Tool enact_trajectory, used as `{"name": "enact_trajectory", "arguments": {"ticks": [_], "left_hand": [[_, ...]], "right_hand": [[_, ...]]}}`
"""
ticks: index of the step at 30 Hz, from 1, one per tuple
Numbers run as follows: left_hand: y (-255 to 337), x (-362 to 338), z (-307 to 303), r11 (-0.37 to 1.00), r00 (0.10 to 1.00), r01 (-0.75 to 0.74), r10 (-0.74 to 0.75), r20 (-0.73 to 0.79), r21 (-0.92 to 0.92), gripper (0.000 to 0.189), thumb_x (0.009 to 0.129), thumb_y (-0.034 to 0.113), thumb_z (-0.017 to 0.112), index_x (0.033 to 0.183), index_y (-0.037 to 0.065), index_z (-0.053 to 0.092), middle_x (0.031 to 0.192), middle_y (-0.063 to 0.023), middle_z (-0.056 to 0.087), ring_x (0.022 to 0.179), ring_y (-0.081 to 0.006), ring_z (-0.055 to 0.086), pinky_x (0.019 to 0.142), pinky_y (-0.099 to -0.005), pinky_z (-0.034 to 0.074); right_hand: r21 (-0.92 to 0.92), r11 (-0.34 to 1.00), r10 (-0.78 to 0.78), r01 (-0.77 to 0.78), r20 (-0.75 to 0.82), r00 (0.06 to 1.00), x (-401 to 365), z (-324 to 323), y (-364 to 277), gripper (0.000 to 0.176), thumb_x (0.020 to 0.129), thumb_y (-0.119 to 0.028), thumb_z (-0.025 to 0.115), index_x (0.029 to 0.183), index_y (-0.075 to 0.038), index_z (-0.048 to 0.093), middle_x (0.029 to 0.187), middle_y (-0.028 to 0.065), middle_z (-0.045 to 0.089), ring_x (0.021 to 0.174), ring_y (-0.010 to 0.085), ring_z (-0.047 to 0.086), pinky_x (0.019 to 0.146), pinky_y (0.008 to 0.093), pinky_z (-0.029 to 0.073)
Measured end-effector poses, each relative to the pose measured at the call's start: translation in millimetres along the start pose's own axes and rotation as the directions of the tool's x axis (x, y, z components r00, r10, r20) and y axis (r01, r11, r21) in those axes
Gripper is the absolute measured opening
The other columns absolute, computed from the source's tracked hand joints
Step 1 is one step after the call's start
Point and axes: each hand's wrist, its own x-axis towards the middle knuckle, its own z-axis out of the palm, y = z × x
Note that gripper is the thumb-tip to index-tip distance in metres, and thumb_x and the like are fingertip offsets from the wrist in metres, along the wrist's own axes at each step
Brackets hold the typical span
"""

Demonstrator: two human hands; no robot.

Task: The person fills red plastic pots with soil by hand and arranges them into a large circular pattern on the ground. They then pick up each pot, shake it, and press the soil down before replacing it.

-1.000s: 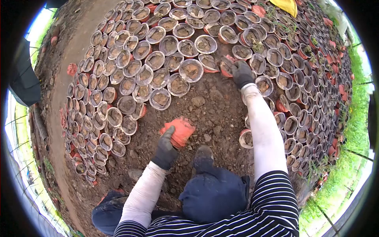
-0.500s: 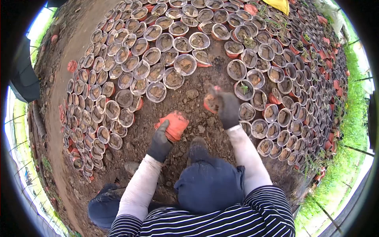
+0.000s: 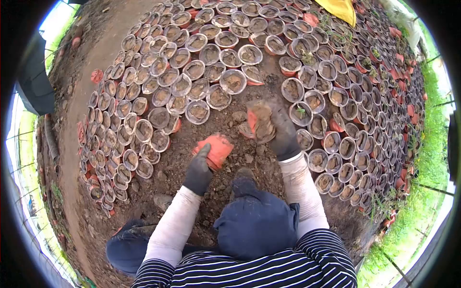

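Observation:
My left hand (image 3: 198, 174), in a dark glove, is closed on a crumpled red plastic grow bag (image 3: 218, 150) over the bare soil, thumb lying on top. To its right, my gloved right hand (image 3: 284, 137) grips a soil-filled grow bag (image 3: 261, 122), red on its left side and smeared by motion. A flattened red piece (image 3: 246, 130) lies low beside that bag, partly covered by it. Both hands are in front of my knees, with loose dirt (image 3: 225, 175) beneath them.
Rows of soil-filled bags (image 3: 197, 112) crowd the ground ahead and to both sides. A small green seedling (image 3: 301, 110) grows in one near my right hand. Yellow cloth (image 3: 340, 9) lies at the far edge. Grass (image 3: 418, 192) borders the right, a dirt path (image 3: 77, 158) the left.
My right hand has tilted the soil-filled bag up, so more of its red side shows. My left hand keeps hold of the red bag. The view has shifted slightly.

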Motion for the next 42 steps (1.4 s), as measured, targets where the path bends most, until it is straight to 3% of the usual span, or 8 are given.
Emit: {"name": "enact_trajectory", "arguments": {"ticks": [11, 13, 16, 20, 30, 35, 39, 42], "left_hand": [[86.5, -44.6, 85.9, 0.697, 0.768, -0.442, 0.619, -0.164, 0.565, 0.027, 0.094, 0.026, 0.057, 0.102, 0.001, 0.063, 0.088, -0.0027, 0.062, 0.075, -0.0106, 0.055, 0.068, -0.0314, 0.046], [102.3, -65.3, 90.6, 0.621, 0.715, -0.490, 0.688, -0.126, 0.612, 0.024, 0.093, 0.022, 0.057, 0.101, 0.000, 0.063, 0.088, -0.0037, 0.063, 0.078, -0.0124, 0.056, 0.069, -0.0329, 0.046], [127.0, -95.6, 90.9, 0.483, 0.660, -0.522, 0.750, -0.025, 0.703, 0.022, 0.092, 0.019, 0.057, 0.101, -0.001, 0.062, 0.090, -0.0079, 0.065, 0.081, -0.0176, 0.060, 0.072, -0.0348, 0.047], [163.3, -133.8, 77.5, 0.185, 0.607, -0.417, 0.786, 0.121, 0.890, 0.030, 0.091, 0.027, 0.057, 0.103, 0.000, 0.063, 0.090, -0.0148, 0.067, 0.084, -0.0260, 0.065, 0.074, -0.0388, 0.047], [297.6, -214.7, 17.0, 0.092, 0.657, -0.264, 0.746, 0.109, 0.960, 0.039, 0.076, 0.025, 0.071, 0.106, 0.004, 0.058, 0.092, -0.0205, 0.062, 0.082, -0.0377, 0.061, 0.071, -0.0421, 0.048], [305.0, -234.3, -19.8, -0.305, 0.145, -0.161, 0.934, 0.328, 0.939, 0.045, 0.074, 0.030, 0.073, 0.106, 0.004, 0.055, 0.096, -0.0214, 0.061, 0.086, -0.0398, 0.060, 0.076, -0.0450, 0.048], [302.5, -246.0, -20.6, -0.166, 0.436, -0.022, 0.886, 0.159, 0.986, 0.067, 0.073, 0.034, 0.073, 0.127, 0.003, 0.047, 0.099, -0.0232, 0.063, 0.086, -0.0385, 0.064, 0.074, -0.0451, 0.051], [303.6, -247.4, -5.7, -0.140, 0.688, 0.224, 0.724, -0.054, 0.965, 0.068, 0.076, 0.036, 0.071, 0.132, 0.007, 0.046, 0.087, -0.0202, 0.065, 0.081, -0.0371, 0.065, 0.071, -0.0453, 0.051]], "right_hand": [[0.928, 0.149, 0.198, -0.341, 0.310, 0.930, -5.3, 92.2, -27.8, 0.028, 0.096, -0.001, 0.043, 0.121, 0.005, 0.051, 0.121, 0.0093, 0.052, 0.111, 0.0168, 0.054, 0.094, 0.0287, 0.047], [0.500, 0.866, -0.008, -0.006, 0.027, 1.000, -6.8, 97.7, -43.8, 0.027, 0.090, 0.003, 0.047, 0.116, 0.004, 0.054, 0.118, 0.0118, 0.055, 0.107, 0.0208, 0.057, 0.089, 0.0299, 0.049], [-0.342, 0.838, -0.459, 0.425, -0.020, 0.888, -3.8, 100.4, -67.7, 0.026, 0.091, 0.000, 0.048, 0.115, 0.000, 0.056, 0.112, 0.0112, 0.060, 0.101, 0.0209, 0.060, 0.084, 0.0304, 0.051], [0.901, 0.399, 0.117, -0.170, 0.133, 0.984, 8.5, 130.1, -114.1, 0.027, 0.096, -0.004, 0.040, 0.121, -0.003, 0.051, 0.116, 0.0092, 0.059, 0.103, 0.0182, 0.059, 0.086, 0.0313, 0.051], [0.218, 0.811, -0.557, 0.543, 0.006, 0.831, 86.4, 186.6, -205.0, 0.029, 0.095, -0.006, 0.039, 0.120, 0.001, 0.052, 0.113, 0.0103, 0.059, 0.098, 0.0172, 0.059, 0.085, 0.0287, 0.049], [0.246, 0.824, -0.540, 0.511, 0.063, 0.839, 90.8, 230.9, -237.0, 0.027, 0.094, -0.010, 0.043, 0.114, 0.004, 0.056, 0.108, 0.0118, 0.061, 0.094, 0.0183, 0.060, 0.081, 0.0291, 0.049], [-0.329, 0.692, -0.648, 0.642, 0.106, 0.754, 70.4, 240.3, -246.4, 0.026, 0.095, -0.012, 0.043, 0.111, 0.004, 0.057, 0.106, 0.0121, 0.062, 0.092, 0.0177, 0.060, 0.080, 0.0290, 0.049], [0.362, 0.847, -0.437, 0.390, 0.055, 0.898, 71.7, 249.5, -230.4, 0.025, 0.096, -0.010, 0.042, 0.114, 0.002, 0.056, 0.105, 0.0096, 0.063, 0.092, 0.0158, 0.061, 0.079, 0.0278, 0.051]]}}
